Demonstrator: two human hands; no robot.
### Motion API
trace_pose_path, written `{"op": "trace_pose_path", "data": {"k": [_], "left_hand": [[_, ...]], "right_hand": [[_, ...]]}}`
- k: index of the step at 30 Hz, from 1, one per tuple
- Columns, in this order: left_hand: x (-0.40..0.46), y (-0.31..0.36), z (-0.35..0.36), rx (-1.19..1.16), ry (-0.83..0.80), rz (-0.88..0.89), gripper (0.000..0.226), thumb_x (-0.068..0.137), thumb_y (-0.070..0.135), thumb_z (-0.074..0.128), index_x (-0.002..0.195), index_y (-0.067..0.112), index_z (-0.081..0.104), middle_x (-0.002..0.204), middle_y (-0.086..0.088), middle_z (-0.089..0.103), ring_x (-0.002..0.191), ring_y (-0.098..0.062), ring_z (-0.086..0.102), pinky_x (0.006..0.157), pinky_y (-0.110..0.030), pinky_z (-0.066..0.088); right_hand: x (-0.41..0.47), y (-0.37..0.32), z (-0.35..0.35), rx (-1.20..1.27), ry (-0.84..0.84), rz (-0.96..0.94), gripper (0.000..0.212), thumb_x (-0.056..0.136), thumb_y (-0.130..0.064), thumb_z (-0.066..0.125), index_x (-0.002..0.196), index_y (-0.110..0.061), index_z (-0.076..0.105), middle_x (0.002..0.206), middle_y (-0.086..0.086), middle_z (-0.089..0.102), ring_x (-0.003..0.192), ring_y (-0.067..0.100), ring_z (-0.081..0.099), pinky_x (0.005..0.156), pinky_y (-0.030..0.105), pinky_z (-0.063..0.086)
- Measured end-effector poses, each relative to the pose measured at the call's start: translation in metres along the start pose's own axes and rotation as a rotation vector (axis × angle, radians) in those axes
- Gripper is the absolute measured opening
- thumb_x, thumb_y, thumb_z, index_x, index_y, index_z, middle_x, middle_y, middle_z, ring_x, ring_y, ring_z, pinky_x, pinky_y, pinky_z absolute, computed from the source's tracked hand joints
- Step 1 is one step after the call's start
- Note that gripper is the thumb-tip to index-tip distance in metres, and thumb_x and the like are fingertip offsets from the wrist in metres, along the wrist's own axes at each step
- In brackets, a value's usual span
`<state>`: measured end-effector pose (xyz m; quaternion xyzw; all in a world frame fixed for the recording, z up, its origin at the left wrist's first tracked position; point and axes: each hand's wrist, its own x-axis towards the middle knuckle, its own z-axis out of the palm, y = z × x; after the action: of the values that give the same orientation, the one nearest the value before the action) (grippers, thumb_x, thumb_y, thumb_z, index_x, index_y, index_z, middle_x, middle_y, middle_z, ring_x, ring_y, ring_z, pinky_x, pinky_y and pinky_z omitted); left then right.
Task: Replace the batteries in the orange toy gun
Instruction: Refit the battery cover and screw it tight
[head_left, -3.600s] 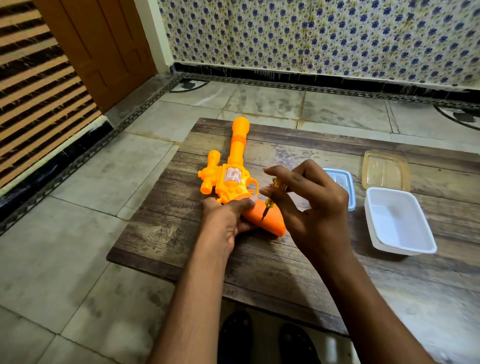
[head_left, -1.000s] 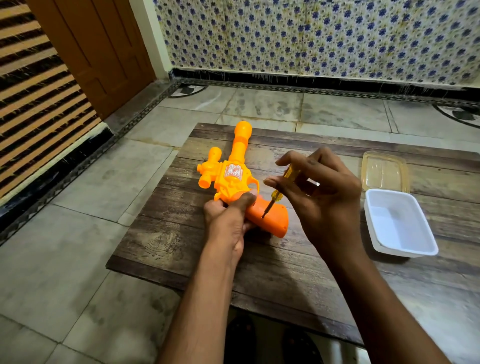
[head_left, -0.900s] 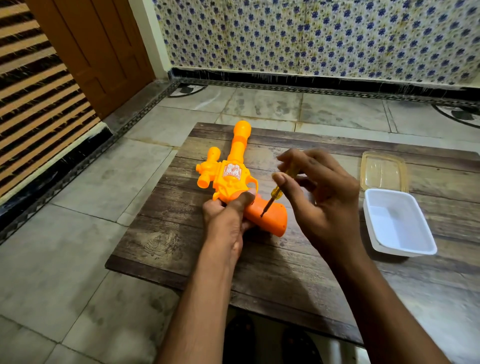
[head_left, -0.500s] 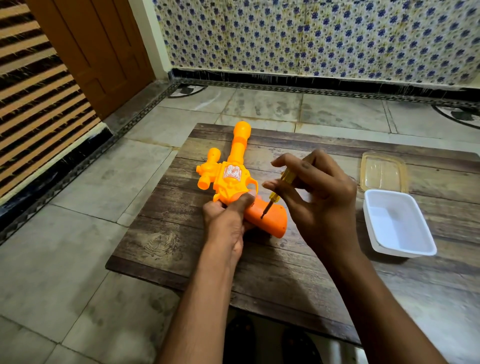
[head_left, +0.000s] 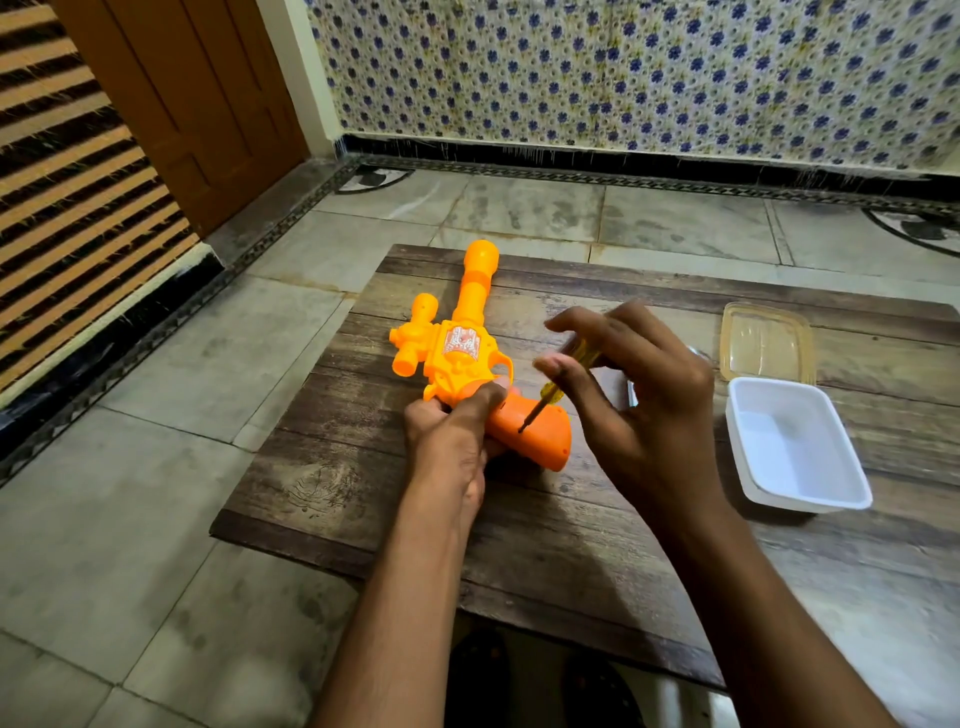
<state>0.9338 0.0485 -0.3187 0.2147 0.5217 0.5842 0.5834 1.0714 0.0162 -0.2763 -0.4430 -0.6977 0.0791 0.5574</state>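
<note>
The orange toy gun (head_left: 462, 358) lies flat on the wooden table (head_left: 545, 530), barrel pointing away from me and its darker orange grip (head_left: 540, 441) toward me. My left hand (head_left: 452, 441) grips the gun where the grip meets the body and holds it down. My right hand (head_left: 639, 410) pinches a small screwdriver with a yellow handle (head_left: 550, 389) between thumb and fingertips. The screwdriver's tip touches the grip's upper face. No batteries are visible.
A white plastic tub (head_left: 795, 452) stands on the table to the right, with a clear yellowish lid (head_left: 763, 343) lying behind it. A small blue-rimmed container peeks out behind my right hand. The table's left edge drops to a tiled floor (head_left: 156, 493). Sandalled feet show below.
My right hand's fingers have shifted round the screwdriver handle, as in turning it. Its tip stays on the same spot of the grip. My left hand and the gun have not moved.
</note>
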Motion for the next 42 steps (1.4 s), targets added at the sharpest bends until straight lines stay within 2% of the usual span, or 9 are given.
{"op": "trace_pose_path", "data": {"k": [4,12,15,18,22,28,31,34,42], "left_hand": [[0.002,0.0,0.001,0.003,0.039,-0.019,0.024,0.078,-0.008,0.076,0.087,0.012,0.066,0.082,-0.009,0.073,0.074,-0.024,0.071,0.072,-0.055,0.06],[0.002,-0.001,-0.001,0.012,0.015,-0.024,0.02,0.08,-0.007,0.073,0.089,0.01,0.067,0.09,-0.012,0.073,0.081,-0.027,0.07,0.075,-0.056,0.058],[0.001,0.0,0.0,0.003,0.012,-0.025,0.02,0.081,-0.006,0.074,0.093,0.008,0.068,0.085,-0.012,0.074,0.074,-0.026,0.071,0.071,-0.053,0.06],[0.001,0.001,0.0,0.001,0.042,-0.035,0.022,0.079,-0.007,0.076,0.091,0.009,0.066,0.076,-0.007,0.075,0.069,-0.023,0.073,0.07,-0.053,0.061],[0.001,0.001,0.0,-0.001,0.039,-0.054,0.022,0.078,-0.007,0.076,0.093,0.007,0.067,0.099,-0.022,0.073,0.087,-0.033,0.069,0.076,-0.058,0.058],[-0.003,0.003,0.0,-0.007,0.022,-0.046,0.021,0.081,-0.008,0.073,0.093,0.007,0.067,0.099,-0.019,0.071,0.089,-0.033,0.069,0.08,-0.062,0.058],[-0.005,0.003,-0.001,-0.004,0.011,-0.046,0.023,0.081,-0.007,0.074,0.102,0.001,0.068,0.102,-0.023,0.072,0.086,-0.033,0.07,0.074,-0.059,0.06],[-0.005,0.003,0.001,-0.012,0.015,-0.051,0.031,0.08,-0.006,0.076,0.109,-0.004,0.068,0.109,-0.028,0.072,0.09,-0.036,0.07,0.08,-0.068,0.056],[-0.007,0.005,0.0,-0.024,0.011,-0.057,0.029,0.082,-0.008,0.071,0.11,-0.007,0.065,0.11,-0.031,0.07,0.09,-0.036,0.068,0.077,-0.067,0.056]], "right_hand": [[-0.002,-0.003,0.001,0.341,-0.103,0.103,0.034,0.097,0.01,0.051,0.129,0.003,0.062,0.122,0.016,0.069,0.113,0.024,0.07,0.095,0.047,0.057],[0.001,-0.002,0.002,0.044,0.011,0.045,0.027,0.083,-0.012,0.085,0.108,-0.006,0.076,0.084,0.01,0.064,0.072,0.015,0.066,0.067,0.022,0.056],[0.0,-0.003,0.005,0.059,0.01,0.01,0.021,0.091,-0.012,0.076,0.11,-0.005,0.074,0.093,0.009,0.066,0.083,0.016,0.068,0.073,0.032,0.057],[-0.001,-0.002,0.005,0.223,-0.064,0.052,0.031,0.092,0.011,0.058,0.12,0.003,0.068,0.116,0.012,0.07,0.106,0.021,0.072,0.084,0.046,0.06],[-0.001,-0.001,0.005,0.203,-0.051,0.07,0.03,0.089,0.011,0.065,0.116,0.001,0.07,0.104,0.01,0.074,0.095,0.017,0.076,0.078,0.038,0.063],[0.002,-0.003,0.009,0.034,0.014,0.034,0.026,0.083,-0.016,0.085,0.105,-0.007,0.076,0.082,0.007,0.06,0.069,0.013,0.064,0.067,0.014,0.05],[0.001,-0.004,0.01,0.045,0.027,0.025,0.022,0.089,-0.019,0.078,0.106,-0.006,0.076,0.085,0.007,0.062,0.077,0.019,0.067,0.07,0.028,0.055],[0.0,-0.002,0.009,0.23,-0.054,0.044,0.021,0.092,0.005,0.063,0.111,0.002,0.071,0.102,0.01,0.071,0.096,0.025,0.073,0.078,0.048,0.059],[0.001,-0.002,0.009,0.118,-0.034,0.006,0.022,0.088,0.004,0.076,0.109,0.0,0.074,0.092,0.008,0.073,0.087,0.013,0.074,0.066,0.032,0.062]]}}
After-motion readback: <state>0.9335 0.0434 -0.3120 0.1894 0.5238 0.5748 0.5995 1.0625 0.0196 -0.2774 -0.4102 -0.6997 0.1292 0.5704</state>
